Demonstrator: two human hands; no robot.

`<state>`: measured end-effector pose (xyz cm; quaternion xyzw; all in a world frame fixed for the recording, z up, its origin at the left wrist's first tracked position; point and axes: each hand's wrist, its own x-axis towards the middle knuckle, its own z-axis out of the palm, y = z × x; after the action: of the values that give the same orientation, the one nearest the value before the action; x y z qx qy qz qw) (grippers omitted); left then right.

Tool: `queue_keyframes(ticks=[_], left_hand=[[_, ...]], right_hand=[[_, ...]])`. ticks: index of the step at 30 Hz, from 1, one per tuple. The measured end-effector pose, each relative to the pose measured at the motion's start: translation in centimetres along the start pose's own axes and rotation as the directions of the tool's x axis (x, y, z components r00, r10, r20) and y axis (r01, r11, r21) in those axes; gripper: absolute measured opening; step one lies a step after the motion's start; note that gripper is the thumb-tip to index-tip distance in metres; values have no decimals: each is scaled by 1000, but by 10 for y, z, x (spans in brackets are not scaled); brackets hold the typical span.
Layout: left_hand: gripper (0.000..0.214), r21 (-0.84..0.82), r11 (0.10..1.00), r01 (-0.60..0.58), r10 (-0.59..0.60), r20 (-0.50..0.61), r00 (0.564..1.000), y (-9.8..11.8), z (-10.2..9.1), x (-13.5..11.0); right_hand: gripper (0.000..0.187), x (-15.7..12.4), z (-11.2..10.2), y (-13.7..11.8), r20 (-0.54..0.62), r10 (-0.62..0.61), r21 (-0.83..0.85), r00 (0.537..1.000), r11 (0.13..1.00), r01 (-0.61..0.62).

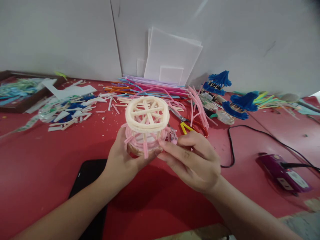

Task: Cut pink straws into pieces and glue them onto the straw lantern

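Note:
A small round pipe-cleaner frame point(147, 115) is held up over the table. Its top is a cream ring with crossing spokes, and thin cream posts join it to a pink lower ring with short pink stubs standing out. My left hand point(123, 151) is closed around its left side and base, thumb along the near edge. At the right of the pink ring, the fingertips of my right hand point(193, 160) are pressed together against the frame. Whether a separate small piece lies between them is hidden. Just behind the right hand lie yellow-and-red-handled pliers point(185, 124).
Pipe cleaners point(155, 88) in many colours lie along the wall, with white boards point(172, 55) behind. Scraps point(72, 108) and a dark tray point(27, 100) are left. Blue-roofed models point(240, 105), a cable and a purple power strip point(285, 175) are right. A black phone point(87, 176) lies under my left forearm.

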<state>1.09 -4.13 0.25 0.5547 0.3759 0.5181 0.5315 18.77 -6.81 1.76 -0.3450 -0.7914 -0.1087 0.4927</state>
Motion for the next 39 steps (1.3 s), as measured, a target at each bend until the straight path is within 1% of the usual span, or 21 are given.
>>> queue_keyframes(ticks=[5, 9, 12, 14, 17, 21, 25, 30, 34, 37, 39], left_hand=[[61, 72, 997, -15, 17, -20, 1000, 1, 0, 1], [62, 91, 996, -12, 18, -58, 998, 3, 3, 2], [61, 88, 996, -26, 36, -118, 992, 2, 5, 2], [59, 49, 998, -32, 38, -130, 991, 1, 6, 0], [59, -22, 999, -40, 37, -119, 992, -3, 5, -1], [62, -84, 996, -38, 30, -96, 995, -5, 3, -2], [58, -90, 995, -31, 25, -66, 997, -5, 4, -1], [60, -111, 993, -27, 20, -62, 998, -3, 6, -1], [60, -93, 996, -9, 3, -70, 998, -1, 5, -2], [58, -81, 997, -17, 12, -62, 998, -2, 4, -3], [58, -82, 996, -20, 15, -59, 998, -2, 4, -2]], right_hand=[[25, 0, -1, -2, 24, 68, 45, 997, 997, -69], [24, 1, -1, -3, 38, 79, 47, 996, 996, -81], [19, 3, 1, -6, -21, 75, -17, 997, 997, -75], [14, 3, 4, -9, -45, 65, -88, 997, 994, -69], [15, 2, 6, -11, -22, 53, -151, 998, 987, -56], [21, 0, 7, -11, -24, 34, -94, 999, 995, -36], [17, -1, 7, -11, -37, 56, -61, 998, 996, -58], [17, -1, 7, -11, -33, 39, -57, 999, 998, -41], [18, -1, 6, -10, -10, 36, -72, 999, 997, -37], [18, -1, 6, -11, 14, 30, -95, 999, 995, -29], [19, -1, 7, -11, 11, 23, -89, 1000, 996, -22]])
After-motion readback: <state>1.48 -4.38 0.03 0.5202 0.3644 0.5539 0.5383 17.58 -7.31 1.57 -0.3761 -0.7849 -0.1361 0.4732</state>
